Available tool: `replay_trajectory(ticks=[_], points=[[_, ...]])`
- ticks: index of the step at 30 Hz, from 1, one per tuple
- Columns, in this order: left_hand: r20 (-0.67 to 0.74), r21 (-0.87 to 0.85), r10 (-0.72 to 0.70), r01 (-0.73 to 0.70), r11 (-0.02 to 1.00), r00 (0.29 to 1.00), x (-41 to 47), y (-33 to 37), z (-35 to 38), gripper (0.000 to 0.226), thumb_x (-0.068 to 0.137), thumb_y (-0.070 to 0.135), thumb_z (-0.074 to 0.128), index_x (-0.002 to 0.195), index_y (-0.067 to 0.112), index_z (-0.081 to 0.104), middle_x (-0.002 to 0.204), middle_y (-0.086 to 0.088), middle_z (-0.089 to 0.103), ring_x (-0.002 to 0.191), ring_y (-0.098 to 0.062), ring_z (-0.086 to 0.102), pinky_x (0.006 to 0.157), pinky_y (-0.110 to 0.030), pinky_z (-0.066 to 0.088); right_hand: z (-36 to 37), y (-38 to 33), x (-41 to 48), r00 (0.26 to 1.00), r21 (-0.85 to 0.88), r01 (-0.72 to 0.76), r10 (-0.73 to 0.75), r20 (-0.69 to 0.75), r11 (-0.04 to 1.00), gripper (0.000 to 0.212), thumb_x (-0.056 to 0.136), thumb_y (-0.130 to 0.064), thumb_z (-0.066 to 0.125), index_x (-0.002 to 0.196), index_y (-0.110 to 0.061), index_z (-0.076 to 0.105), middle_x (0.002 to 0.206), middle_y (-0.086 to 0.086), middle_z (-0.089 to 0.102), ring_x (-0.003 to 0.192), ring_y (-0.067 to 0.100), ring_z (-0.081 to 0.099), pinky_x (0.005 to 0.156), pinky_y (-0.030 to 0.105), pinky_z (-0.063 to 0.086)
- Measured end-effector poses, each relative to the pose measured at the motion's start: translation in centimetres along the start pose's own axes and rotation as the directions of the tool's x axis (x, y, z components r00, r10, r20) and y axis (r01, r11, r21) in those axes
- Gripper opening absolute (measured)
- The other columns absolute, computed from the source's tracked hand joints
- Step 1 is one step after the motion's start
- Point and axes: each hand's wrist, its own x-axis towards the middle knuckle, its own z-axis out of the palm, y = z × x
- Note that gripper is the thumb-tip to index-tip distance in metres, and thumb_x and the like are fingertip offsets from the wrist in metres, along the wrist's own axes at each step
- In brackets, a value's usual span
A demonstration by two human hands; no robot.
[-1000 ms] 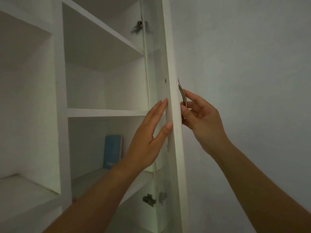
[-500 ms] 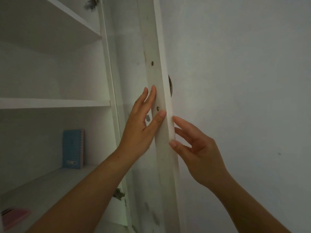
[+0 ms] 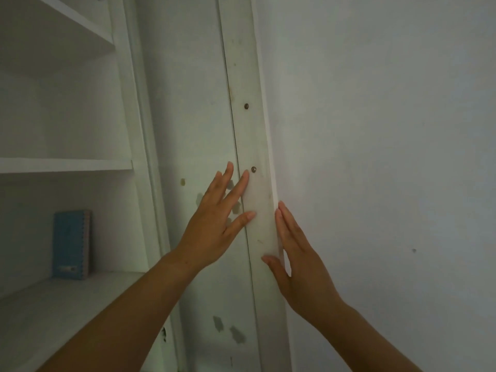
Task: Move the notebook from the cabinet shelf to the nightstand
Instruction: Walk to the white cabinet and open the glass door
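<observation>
A light blue spiral notebook [image 3: 71,245] stands upright against the back of the white cabinet's lower shelf [image 3: 53,312], at the left. The cabinet door [image 3: 198,130] is swung wide to the right, its inner face toward me. My left hand [image 3: 214,224] lies flat on the door's inner face near its free edge, fingers spread. My right hand [image 3: 298,259] rests flat along that edge [image 3: 257,210], fingers straight, thumb on the inner side. Neither hand holds anything. The nightstand is not in view.
A white wall [image 3: 389,157] fills the right half, close behind the door's edge. More white shelves [image 3: 64,165] sit above the notebook's shelf. Two screw heads [image 3: 253,169] show on the door near my left fingertips.
The door has swung further right toward the wall. My right hand left the handle and now lies flat on the door's edge. The view has shifted, so the notebook sits further left.
</observation>
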Motion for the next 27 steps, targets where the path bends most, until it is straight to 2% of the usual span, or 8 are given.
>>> replay_trajectory(ticks=[3, 6, 11, 15, 18, 23, 27], points=[[-0.003, 0.045, -0.004, 0.004, 0.999, 1.0, 0.6, -0.3, 1.4, 0.062, 0.08, 0.07, 0.02, 0.129, 0.059, -0.015, 0.144, 0.027, -0.022, 0.132, 0.007, -0.023, 0.103, -0.023, -0.01, 0.2, 2.0, 0.3, 1.0, -0.037, 0.0, 0.0, 0.003, 0.999, 0.073, 0.094, -0.035, 0.045, 0.142, -0.029, -0.009, 0.153, -0.01, 0.003, 0.131, -0.013, -0.001, 0.099, 0.001, 0.01], [-0.012, 0.09, -0.02, 0.021, 0.996, 1.0, 1.0, -0.2, 2.6, 0.064, 0.081, 0.066, 0.025, 0.134, 0.052, -0.009, 0.147, 0.023, -0.018, 0.133, 0.005, -0.022, 0.098, -0.014, -0.011, 0.1, 3.5, 0.7, 1.0, -0.015, 0.007, -0.007, 0.014, 1.0, 0.072, 0.093, -0.033, 0.047, 0.144, -0.029, -0.004, 0.152, -0.01, 0.006, 0.132, -0.008, 0.005, 0.1, 0.004, 0.011], [-0.019, 0.18, -0.039, 0.042, 0.983, 0.999, 1.6, -0.4, 4.6, 0.068, 0.08, 0.069, 0.021, 0.139, 0.044, -0.003, 0.15, 0.017, -0.016, 0.138, -0.005, -0.016, 0.099, -0.016, -0.014, 0.3, 5.7, 1.2, 0.998, -0.027, 0.014, -0.013, 0.058, 1.0, 0.079, 0.09, -0.025, 0.058, 0.145, -0.021, 0.001, 0.152, -0.012, -0.002, 0.136, -0.002, 0.002, 0.103, 0.008, 0.006], [-0.029, 0.22, -0.052, 0.057, 0.974, 0.998, 2.2, -1.1, 6.1, 0.066, 0.083, 0.067, 0.023, 0.141, 0.043, 0.0, 0.152, 0.015, -0.011, 0.14, -0.008, -0.012, 0.101, -0.017, -0.012, 0.7, 7.5, 1.4, 0.987, -0.05, 0.074, -0.066, 0.147, 0.996, 0.094, 0.086, -0.026, 0.063, 0.144, -0.027, -0.011, 0.152, -0.014, -0.018, 0.14, 0.002, -0.006, 0.108, 0.017, 0.009], [-0.04, 0.239, -0.044, 0.052, 0.97, 0.998, 2.7, -1.5, 7.1, 0.067, 0.083, 0.069, 0.019, 0.142, 0.04, 0.005, 0.154, 0.011, -0.004, 0.141, -0.011, -0.008, 0.107, -0.03, -0.005, 0.9, 8.5, 2.2, 0.982, -0.014, 0.052, -0.049, 0.181, 0.999, 0.095, 0.085, -0.024, 0.064, 0.143, -0.025, -0.012, 0.15, -0.014, -0.023, 0.141, 0.008, -0.008, 0.109, 0.023, 0.013], [-0.082, 0.293, -0.053, 0.074, 0.953, 0.995, 3.0, -2.2, 9.1, 0.068, 0.085, 0.068, 0.022, 0.144, 0.038, 0.006, 0.155, 0.005, 0.001, 0.142, -0.016, -0.004, 0.11, -0.045, 0.011, 1.2, 10.1, 2.9, 0.981, -0.033, 0.071, -0.064, 0.185, 0.997, 0.096, 0.085, -0.027, 0.063, 0.141, -0.024, -0.015, 0.147, -0.016, -0.026, 0.138, 0.003, -0.017, 0.104, 0.012, -0.003], [-0.1, 0.309, -0.052, 0.081, 0.947, 0.994, 3.0, -2.6, 9.5, 0.065, 0.087, 0.062, 0.029, 0.143, 0.041, 0.005, 0.155, 0.007, -0.001, 0.142, -0.008, -0.011, 0.11, -0.04, 0.01, 1.3, 10.7, 3.0, 0.979, -0.017, 0.087, -0.082, 0.189, 0.996, 0.097, 0.086, -0.031, 0.062, 0.138, -0.024, -0.02, 0.146, -0.017, -0.026, 0.137, 0.004, -0.018, 0.103, 0.014, -0.003]])
